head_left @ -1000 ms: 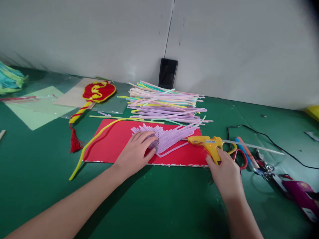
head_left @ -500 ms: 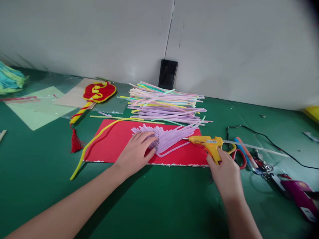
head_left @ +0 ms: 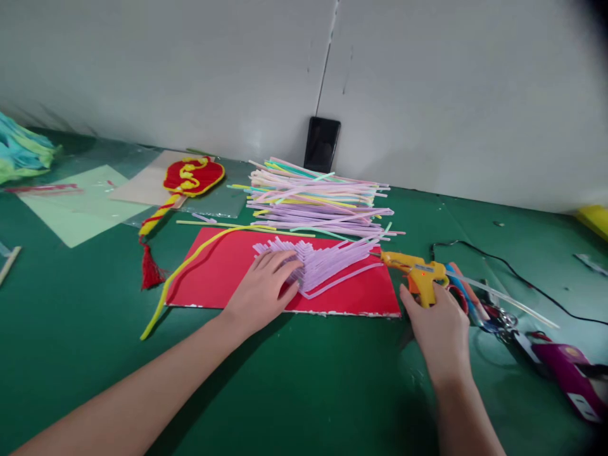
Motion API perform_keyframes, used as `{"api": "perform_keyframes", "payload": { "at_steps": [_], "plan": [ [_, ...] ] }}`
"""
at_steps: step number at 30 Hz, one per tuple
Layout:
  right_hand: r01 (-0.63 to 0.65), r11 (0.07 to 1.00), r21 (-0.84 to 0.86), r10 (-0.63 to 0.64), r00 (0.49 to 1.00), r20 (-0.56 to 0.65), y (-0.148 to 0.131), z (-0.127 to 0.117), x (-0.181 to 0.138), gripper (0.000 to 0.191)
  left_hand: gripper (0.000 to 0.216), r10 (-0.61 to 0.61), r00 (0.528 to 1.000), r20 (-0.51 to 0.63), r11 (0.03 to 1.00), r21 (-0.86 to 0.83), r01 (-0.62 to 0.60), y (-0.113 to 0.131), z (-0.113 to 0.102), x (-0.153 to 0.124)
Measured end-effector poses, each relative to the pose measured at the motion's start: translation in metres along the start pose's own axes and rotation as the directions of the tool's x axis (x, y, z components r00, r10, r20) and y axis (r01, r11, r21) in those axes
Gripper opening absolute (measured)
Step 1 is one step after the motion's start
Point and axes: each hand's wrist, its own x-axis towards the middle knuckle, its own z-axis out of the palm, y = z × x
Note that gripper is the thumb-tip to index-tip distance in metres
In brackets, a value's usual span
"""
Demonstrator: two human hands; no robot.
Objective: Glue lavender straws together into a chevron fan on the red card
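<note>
Pressing flat on the fan of lilac straws (head_left: pixel 332 263), the left hand (head_left: pixel 263 291) has its fingers spread and grips nothing. The right hand (head_left: pixel 439 329) curls its fingers round the handle of the yellow hot glue gun (head_left: pixel 418 271), held just off the right edge of the red card (head_left: pixel 213 272). The gun's long axis runs left to right, with the nozzle aimed left at the straw tips, near but apart. A translucent glue stick (head_left: pixel 508 296) trails from its back. The straws are thin, smooth plastic tubes. A loose pastel pile (head_left: pixel 318 202) lies behind the card on the green worktop (head_left: pixel 308 380).
</note>
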Motion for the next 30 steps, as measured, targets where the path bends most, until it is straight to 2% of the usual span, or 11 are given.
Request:
{"api": "perform_keyframes", "payload": {
  "at_steps": [5, 10, 19, 23, 26, 28, 30],
  "plan": [
    [-0.144, 0.985, -0.097, 0.151, 0.986, 0.074, -0.002, -0.010, 0.019, 0.053, 0.027, 0.078, 0.995, -0.059, 0.997, 0.026, -0.077, 0.003, -0.001, -0.002],
    [-0.225, 0.963, -0.149, 0.248, 0.956, 0.156, 0.001, -0.007, 0.045, 0.060, 0.026, 0.136, 0.989, -0.061, 0.991, 0.008, -0.136, 0.010, 0.001, -0.004],
    [-0.279, 0.955, -0.103, 0.285, 0.957, 0.052, 0.016, 0.020, 0.075, 0.079, 0.022, 0.102, 0.993, -0.059, 0.993, -0.048, -0.105, 0.012, 0.004, -0.004],
    [-0.227, 0.969, -0.096, 0.229, 0.973, 0.011, 0.027, 0.026, 0.074, 0.078, 0.020, 0.088, 0.994, -0.061, 0.994, -0.065, -0.092, 0.012, 0.005, -0.003],
    [-0.133, 0.990, -0.056, 0.122, 0.978, -0.170, 0.029, 0.023, 0.070, 0.068, 0.020, 0.079, 0.995, -0.058, 0.994, -0.070, -0.083, 0.012, 0.005, -0.003],
    [-0.014, 1.000, -0.003, 0.012, 0.949, -0.314, 0.024, 0.019, 0.064, 0.053, 0.020, 0.071, 0.996, -0.047, 0.995, -0.072, -0.074, 0.013, 0.004, -0.003],
    [0.156, 0.986, 0.060, -0.126, 0.929, -0.348, 0.013, 0.017, 0.057, 0.038, 0.020, 0.064, 0.997, -0.037, 0.995, -0.074, -0.067, 0.013, 0.004, -0.003]
  ]
}}
